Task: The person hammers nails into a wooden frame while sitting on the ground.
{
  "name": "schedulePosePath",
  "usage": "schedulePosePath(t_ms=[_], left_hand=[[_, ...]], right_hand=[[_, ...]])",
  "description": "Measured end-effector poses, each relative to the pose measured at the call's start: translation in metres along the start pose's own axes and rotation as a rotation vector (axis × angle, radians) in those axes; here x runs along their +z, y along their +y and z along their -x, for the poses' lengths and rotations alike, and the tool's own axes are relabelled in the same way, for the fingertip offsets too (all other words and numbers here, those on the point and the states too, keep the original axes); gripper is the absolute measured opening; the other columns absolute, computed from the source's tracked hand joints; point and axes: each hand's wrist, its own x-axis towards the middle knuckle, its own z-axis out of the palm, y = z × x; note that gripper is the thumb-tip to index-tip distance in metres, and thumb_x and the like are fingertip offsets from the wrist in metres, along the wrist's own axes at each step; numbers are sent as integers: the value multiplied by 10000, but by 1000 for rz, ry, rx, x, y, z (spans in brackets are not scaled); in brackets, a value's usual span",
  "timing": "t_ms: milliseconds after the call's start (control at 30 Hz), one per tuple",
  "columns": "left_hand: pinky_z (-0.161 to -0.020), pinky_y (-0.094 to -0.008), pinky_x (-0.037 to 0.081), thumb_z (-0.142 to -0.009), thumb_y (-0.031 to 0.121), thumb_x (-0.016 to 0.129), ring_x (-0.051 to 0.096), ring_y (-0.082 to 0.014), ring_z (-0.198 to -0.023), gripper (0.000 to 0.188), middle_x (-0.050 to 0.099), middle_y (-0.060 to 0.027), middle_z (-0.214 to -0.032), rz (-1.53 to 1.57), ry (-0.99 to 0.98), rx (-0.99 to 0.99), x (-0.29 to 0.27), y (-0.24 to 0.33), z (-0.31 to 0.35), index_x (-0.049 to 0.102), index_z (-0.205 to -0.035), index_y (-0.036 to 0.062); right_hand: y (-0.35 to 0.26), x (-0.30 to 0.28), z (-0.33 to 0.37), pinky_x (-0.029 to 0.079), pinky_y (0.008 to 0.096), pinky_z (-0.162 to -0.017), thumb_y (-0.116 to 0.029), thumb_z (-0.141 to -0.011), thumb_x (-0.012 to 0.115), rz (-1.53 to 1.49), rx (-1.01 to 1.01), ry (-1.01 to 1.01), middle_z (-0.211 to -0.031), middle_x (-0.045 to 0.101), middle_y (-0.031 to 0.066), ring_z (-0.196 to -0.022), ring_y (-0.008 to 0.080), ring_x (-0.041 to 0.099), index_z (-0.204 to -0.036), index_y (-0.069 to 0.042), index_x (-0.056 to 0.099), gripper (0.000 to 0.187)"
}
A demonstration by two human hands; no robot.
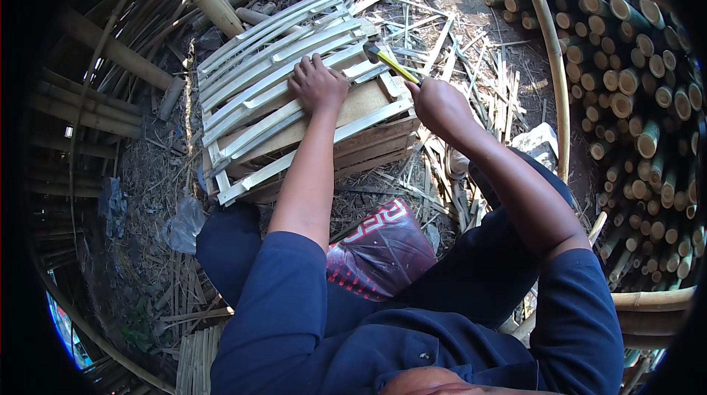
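Observation:
In front of me stands a slatted frame [254, 130] of pale bamboo strips laid side by side over wooden boards. My left hand [318, 87] rests on top of it, fingers bent over a bamboo slat [269, 94]. My right hand [442, 106] is closed around the handle of a hammer [398, 66] with a yellow and black grip. The dark hammer head is at the right ends of the slats; I cannot make out a nail there. A lower slat [317, 150] runs along the near edge of the frame.
Cut bamboo poles [641, 93] are stacked at the right behind a bent bamboo rail [554, 49]. Split strips [442, 49] litter the ground. A crumpled clear plastic bag [184, 226] lies left of my knee, and a dark red printed sack [387, 251] lies between my legs.

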Motion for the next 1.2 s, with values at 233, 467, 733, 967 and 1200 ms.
schedulePosePath(t_ms=[233,467,733,967,1200], left_hand=[[-1098,-514,355,-919,265,552,507,-304,-1270,400,560,-125,-1307,6,-20,5,5,-4,-3,586,-1277,91],[-1135,-535,302,-892,270,562,502,-328,-1253,392,565,-168,-1251,36,-20,15,11,-3,-5,579,-1232,76],[-1075,-500,385,-931,274,549,518,-291,-1270,390,574,-113,-1291,-51,-68,5,2,3,0,603,-1278,104],[-1093,-497,374,-921,271,553,508,-284,-1288,424,573,-111,-1308,-41,-49,-9,3,-2,-3,589,-1309,105],[-1085,-494,380,-919,273,555,510,-286,-1283,427,572,-107,-1316,-41,-39,-1,2,2,-3,588,-1311,106]], right_hand=[[-6,-5,-5,555,526,-737,-438,-1087,484,30,34,-48,-870,740,223,-824,426,718,-942,1,748,532],[-2,-2,-9,551,531,-737,-435,-1086,486,9,30,-10,-848,730,234,-807,429,713,-930,16,723,533],[-17,-18,-10,542,541,-751,-425,-1090,481,-54,21,32,-868,722,244,-806,440,706,-914,23,690,525],[-21,-30,-9,545,545,-741,-396,-1099,458,-27,40,-6,-838,719,257,-796,456,703,-897,36,724,546],[-4,-17,-17,546,526,-686,-401,-1091,480,24,0,-43,-771,707,241,-731,441,697,-848,20,725,543]])
